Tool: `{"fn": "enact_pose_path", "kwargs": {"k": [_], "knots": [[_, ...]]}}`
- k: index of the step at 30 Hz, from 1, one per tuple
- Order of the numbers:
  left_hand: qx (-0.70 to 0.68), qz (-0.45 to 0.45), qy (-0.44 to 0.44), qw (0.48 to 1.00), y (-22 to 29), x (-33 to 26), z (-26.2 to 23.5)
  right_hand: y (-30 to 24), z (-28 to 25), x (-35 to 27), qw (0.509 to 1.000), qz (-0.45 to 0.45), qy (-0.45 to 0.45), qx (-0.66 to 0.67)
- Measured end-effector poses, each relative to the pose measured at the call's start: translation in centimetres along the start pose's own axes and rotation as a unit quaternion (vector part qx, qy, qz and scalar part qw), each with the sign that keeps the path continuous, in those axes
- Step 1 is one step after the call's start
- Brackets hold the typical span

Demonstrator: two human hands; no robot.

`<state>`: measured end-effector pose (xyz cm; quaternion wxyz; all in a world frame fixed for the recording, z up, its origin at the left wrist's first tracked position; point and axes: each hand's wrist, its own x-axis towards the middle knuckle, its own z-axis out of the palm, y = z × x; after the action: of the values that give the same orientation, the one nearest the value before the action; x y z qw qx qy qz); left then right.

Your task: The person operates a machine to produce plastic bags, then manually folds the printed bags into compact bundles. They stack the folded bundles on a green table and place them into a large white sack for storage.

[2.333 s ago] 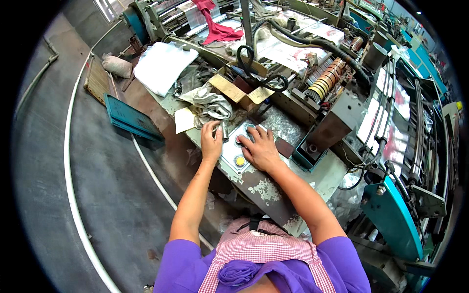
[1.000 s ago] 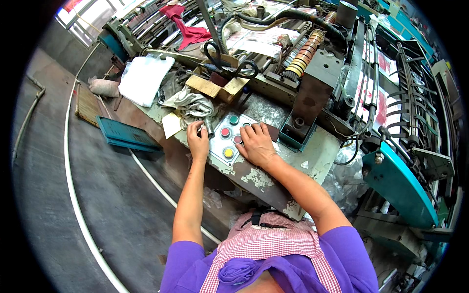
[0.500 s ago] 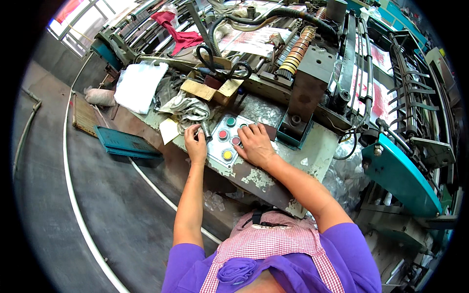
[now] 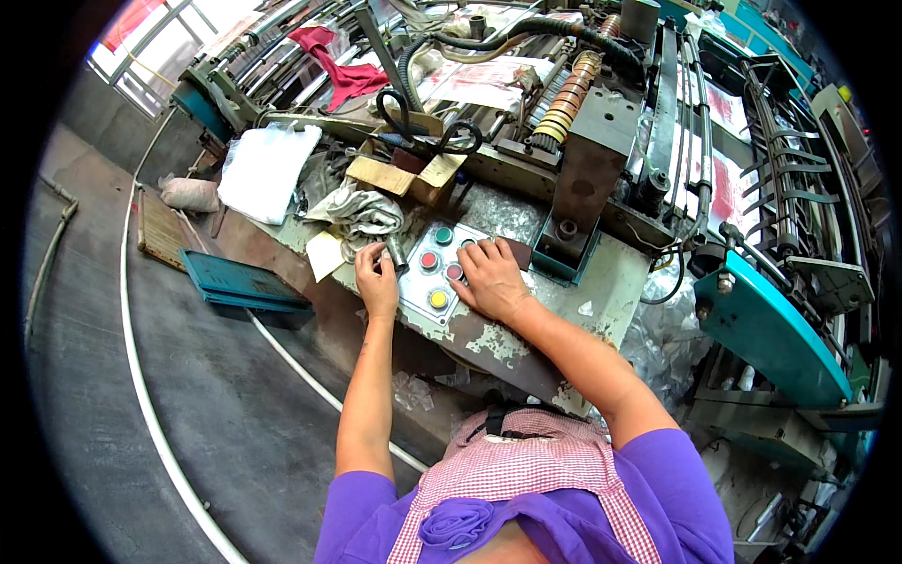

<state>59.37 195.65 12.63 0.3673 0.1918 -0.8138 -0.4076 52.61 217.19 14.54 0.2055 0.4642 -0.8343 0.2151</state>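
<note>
Across the right side of the panel (image 4: 416, 288), resting the right hand (image 4: 495, 281), spread flat, just beside a red button (image 4: 455, 271); at the left edge, holding the left hand (image 4: 378, 282) curled against a tube (image 4: 396, 254), cannot tell if pinching it.

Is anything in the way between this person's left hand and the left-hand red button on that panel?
Yes: a small grey metal cylinder sits beside the left hand's fingertips, between them and the red button. The right hand is over the panel's right side, outside that path.
</note>
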Motion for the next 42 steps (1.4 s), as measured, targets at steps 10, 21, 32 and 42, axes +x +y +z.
{"fn": "enact_pose_path", "kwargs": {"k": [10,21,32,42], "knots": [[0.032,0.034,0.006,0.999,-1.1,0.1,0.1,-0.3,-0.5,0.1,1.000,0.008,-0.019,0.007],[0.021,0.043,0.001,0.999,-0.4,0.0,0.1,-0.2,-0.6,0.2,1.000,0.002,0.002,0.011],[0.007,0.031,-0.002,0.999,-1.3,0.1,0.1,-0.2,-0.7,0.2,1.000,0.004,-0.005,0.021],[0.017,0.021,0.004,1.000,0.3,0.0,0.0,-0.1,-0.7,0.2,1.000,0.003,0.000,0.025]]}}
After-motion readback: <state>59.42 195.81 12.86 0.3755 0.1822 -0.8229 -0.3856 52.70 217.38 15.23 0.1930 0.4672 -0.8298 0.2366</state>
